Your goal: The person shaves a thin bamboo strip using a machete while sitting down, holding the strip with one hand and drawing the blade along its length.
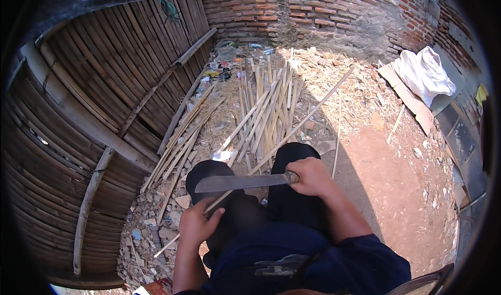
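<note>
My right hand (311,176) is wrapped round the handle of a machete (237,183). Its broad, dull blade points left across my knees, level with my dark trousers. In my left hand (197,223) lies a long, thin bamboo strip (318,106), which slants from beside my left forearm up to the far right. The blade crosses over this strip just beyond my left hand; whether the two touch I cannot tell. Beyond my knees a loose pile of similar pale strips (271,99) rests on the ground.
A woven bamboo wall (99,70) rises on my left, with more strips (182,138) lying along its foot. Rubble and litter cover the ground up to a brick wall (334,13). At the far right a white sack (425,76) lies on a brown board (407,94).
</note>
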`<state>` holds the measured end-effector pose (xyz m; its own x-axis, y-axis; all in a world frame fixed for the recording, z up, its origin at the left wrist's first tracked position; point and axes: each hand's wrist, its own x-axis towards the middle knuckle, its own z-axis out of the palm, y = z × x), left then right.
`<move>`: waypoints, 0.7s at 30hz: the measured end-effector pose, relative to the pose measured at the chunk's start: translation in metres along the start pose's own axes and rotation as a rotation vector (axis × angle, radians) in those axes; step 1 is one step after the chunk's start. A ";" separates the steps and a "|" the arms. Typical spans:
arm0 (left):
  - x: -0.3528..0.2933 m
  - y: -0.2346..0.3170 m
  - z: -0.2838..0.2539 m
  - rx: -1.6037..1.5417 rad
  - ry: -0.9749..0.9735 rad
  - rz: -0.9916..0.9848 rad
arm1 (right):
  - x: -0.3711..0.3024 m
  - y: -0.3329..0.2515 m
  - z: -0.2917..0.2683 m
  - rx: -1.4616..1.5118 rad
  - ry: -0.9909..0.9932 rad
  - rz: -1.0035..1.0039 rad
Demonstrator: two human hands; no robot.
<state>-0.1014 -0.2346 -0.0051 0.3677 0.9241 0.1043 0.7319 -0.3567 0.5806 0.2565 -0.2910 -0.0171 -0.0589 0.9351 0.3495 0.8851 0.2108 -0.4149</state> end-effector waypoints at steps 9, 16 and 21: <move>-0.015 -0.023 -0.022 0.089 0.062 -0.028 | -0.018 0.040 -0.039 0.034 0.401 0.540; -0.003 -0.013 0.003 0.009 0.081 0.101 | -0.008 0.010 -0.002 0.085 0.047 0.018; -0.010 -0.011 -0.024 0.089 0.035 -0.004 | -0.019 0.039 -0.029 0.046 0.257 0.327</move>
<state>-0.1269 -0.2365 0.0064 0.3453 0.9294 0.1307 0.7821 -0.3619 0.5073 0.3055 -0.3088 -0.0160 0.3442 0.8544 0.3894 0.8162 -0.0674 -0.5738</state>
